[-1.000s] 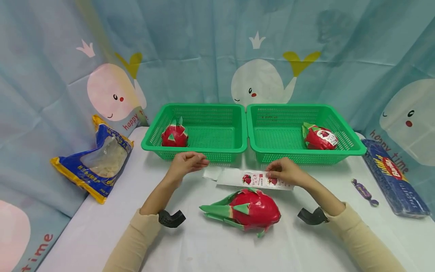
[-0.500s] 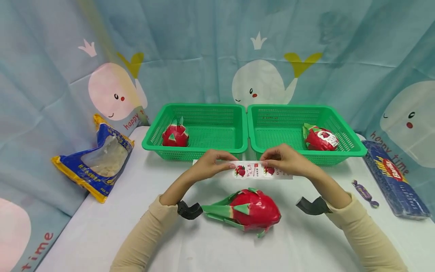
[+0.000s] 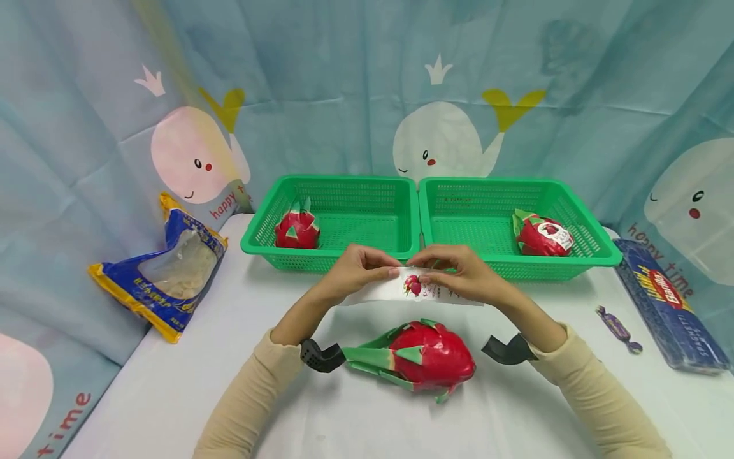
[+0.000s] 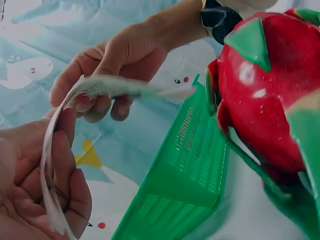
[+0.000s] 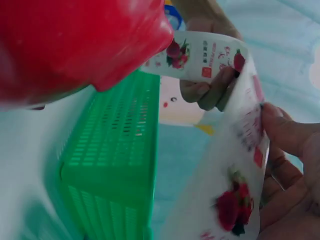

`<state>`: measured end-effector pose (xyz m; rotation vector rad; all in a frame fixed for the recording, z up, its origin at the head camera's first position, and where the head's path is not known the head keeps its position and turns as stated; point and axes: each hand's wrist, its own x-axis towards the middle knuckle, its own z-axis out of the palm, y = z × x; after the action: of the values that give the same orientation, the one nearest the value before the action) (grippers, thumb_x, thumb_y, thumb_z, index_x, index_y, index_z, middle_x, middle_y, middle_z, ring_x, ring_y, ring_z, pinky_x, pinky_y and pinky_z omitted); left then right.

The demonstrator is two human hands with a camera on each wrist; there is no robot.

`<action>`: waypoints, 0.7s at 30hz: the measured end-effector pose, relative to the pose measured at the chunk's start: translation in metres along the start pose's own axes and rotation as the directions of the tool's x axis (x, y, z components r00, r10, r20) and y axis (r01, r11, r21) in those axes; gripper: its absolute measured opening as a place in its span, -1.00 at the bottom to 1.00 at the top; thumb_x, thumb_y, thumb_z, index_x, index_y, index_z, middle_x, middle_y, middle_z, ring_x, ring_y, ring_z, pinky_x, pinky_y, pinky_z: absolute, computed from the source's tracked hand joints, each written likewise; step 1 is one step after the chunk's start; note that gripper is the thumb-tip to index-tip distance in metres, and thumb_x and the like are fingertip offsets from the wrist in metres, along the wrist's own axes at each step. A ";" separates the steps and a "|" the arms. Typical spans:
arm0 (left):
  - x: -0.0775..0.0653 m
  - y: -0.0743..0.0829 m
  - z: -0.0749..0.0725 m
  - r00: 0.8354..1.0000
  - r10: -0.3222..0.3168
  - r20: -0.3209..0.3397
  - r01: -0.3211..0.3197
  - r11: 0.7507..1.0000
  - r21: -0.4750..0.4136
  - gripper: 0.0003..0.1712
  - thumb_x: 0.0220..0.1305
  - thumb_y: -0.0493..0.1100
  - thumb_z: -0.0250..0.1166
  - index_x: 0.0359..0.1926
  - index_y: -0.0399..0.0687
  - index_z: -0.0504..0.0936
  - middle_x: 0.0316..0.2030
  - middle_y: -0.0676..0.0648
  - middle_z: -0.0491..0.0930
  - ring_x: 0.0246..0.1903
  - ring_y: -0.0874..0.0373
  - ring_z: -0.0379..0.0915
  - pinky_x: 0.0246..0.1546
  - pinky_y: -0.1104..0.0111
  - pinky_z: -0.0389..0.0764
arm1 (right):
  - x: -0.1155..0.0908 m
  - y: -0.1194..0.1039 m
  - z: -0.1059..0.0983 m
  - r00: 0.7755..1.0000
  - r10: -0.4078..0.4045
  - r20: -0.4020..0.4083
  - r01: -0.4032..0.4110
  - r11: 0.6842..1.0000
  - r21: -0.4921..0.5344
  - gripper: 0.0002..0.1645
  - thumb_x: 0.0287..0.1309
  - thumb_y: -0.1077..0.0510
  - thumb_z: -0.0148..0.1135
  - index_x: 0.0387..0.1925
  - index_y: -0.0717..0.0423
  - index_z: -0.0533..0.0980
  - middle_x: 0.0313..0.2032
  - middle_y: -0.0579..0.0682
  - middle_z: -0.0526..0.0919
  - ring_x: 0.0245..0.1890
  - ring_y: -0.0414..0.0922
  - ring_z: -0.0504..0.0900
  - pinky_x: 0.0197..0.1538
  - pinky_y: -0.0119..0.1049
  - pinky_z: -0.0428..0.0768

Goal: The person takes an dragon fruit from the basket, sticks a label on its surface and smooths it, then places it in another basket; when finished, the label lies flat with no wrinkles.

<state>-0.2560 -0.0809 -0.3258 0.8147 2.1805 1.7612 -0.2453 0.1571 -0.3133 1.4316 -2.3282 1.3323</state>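
Note:
In the head view, a white strip of dragon fruit stickers (image 3: 413,288) is held up in front of the baskets. My left hand (image 3: 360,273) pinches its upper edge, and my right hand (image 3: 459,271) pinches it just to the right, thumb in front. Between the hands the strip bends sharply, as the right wrist view shows with its printed sticker face (image 5: 227,200). From the left wrist view, the strip's edge (image 4: 47,165) curves past the fingers. Nearer to me, a large red dragon fruit (image 3: 432,357) with green scales lies on its side on the white table, its leafy end pointing left.
Two green baskets stand side by side behind the hands. The left basket (image 3: 367,252) holds a dragon fruit (image 3: 297,231); the right basket (image 3: 516,260) holds a stickered one (image 3: 545,237). A blue-yellow bag (image 3: 172,268) lies left; a wrapped candy (image 3: 618,329) and spaghetti pack (image 3: 668,306) lie right.
My left hand has moved right and taken hold of the strip, which is lifted. My right hand has shifted left along it, close to the left hand. The dragon fruits have stayed put.

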 end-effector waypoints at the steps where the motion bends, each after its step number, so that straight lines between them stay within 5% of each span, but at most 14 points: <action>1: 0.000 0.000 0.001 1.000 -0.005 0.002 0.005 1.000 -0.028 -0.76 0.15 -0.28 0.28 -0.19 -0.38 0.64 -0.39 -0.01 0.69 -0.46 0.25 0.53 -0.48 0.49 0.51 | 0.001 0.001 0.002 1.000 -0.025 -0.008 0.025 1.000 0.008 -0.66 0.02 0.37 0.27 -0.09 0.23 0.55 -0.26 0.01 0.65 -0.28 -0.27 0.56 -0.24 -0.39 0.63; 6: -0.001 -0.001 0.002 1.000 -0.027 -0.003 0.027 0.995 -0.101 -0.73 0.15 -0.30 0.27 -0.16 -0.44 0.61 -0.45 0.11 0.67 -0.48 0.26 0.50 -0.51 0.51 0.46 | 0.004 0.006 0.006 0.990 -0.136 -0.028 0.137 0.988 0.064 -0.70 -0.03 0.47 0.24 -0.20 0.22 0.59 -0.31 0.00 0.63 -0.29 -0.23 0.54 -0.31 -0.40 0.58; 10: -0.001 -0.002 0.002 0.998 -0.054 -0.025 0.052 0.996 -0.066 -0.74 0.14 -0.28 0.29 -0.17 -0.39 0.63 -0.42 0.07 0.69 -0.46 0.26 0.51 -0.51 0.50 0.45 | 0.003 0.009 0.007 0.986 -0.157 -0.061 0.162 0.984 0.076 -0.74 -0.06 0.52 0.23 -0.32 0.22 0.61 -0.32 0.09 0.62 -0.24 -0.23 0.56 -0.28 -0.46 0.58; 16: 0.001 -0.013 -0.002 0.998 -0.012 -0.062 0.020 0.993 0.120 -0.80 0.12 -0.24 0.32 -0.25 -0.28 0.69 -0.31 -0.15 0.70 -0.38 0.27 0.58 -0.39 0.46 0.54 | -0.001 0.007 0.003 0.992 -0.012 -0.126 0.025 0.994 0.103 -0.87 0.04 0.43 0.21 -0.35 0.24 0.60 -0.29 0.05 0.59 -0.19 -0.25 0.53 -0.12 -0.48 0.57; 21: 0.004 -0.028 0.000 1.000 -0.001 -0.008 0.004 0.954 0.299 -0.84 0.10 -0.24 0.33 -0.29 -0.23 0.71 -0.32 -0.16 0.70 -0.35 0.27 0.59 -0.38 0.51 0.54 | -0.004 0.004 -0.002 0.975 0.111 -0.195 -0.072 0.978 0.195 -0.92 0.11 0.37 0.17 -0.34 0.34 0.56 -0.34 -0.15 0.59 -0.30 -0.23 0.57 -0.19 -0.47 0.61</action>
<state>-0.2671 -0.0826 -0.3514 0.8681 2.4900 1.4520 -0.2468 0.1618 -0.3164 1.1759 -2.2105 1.6763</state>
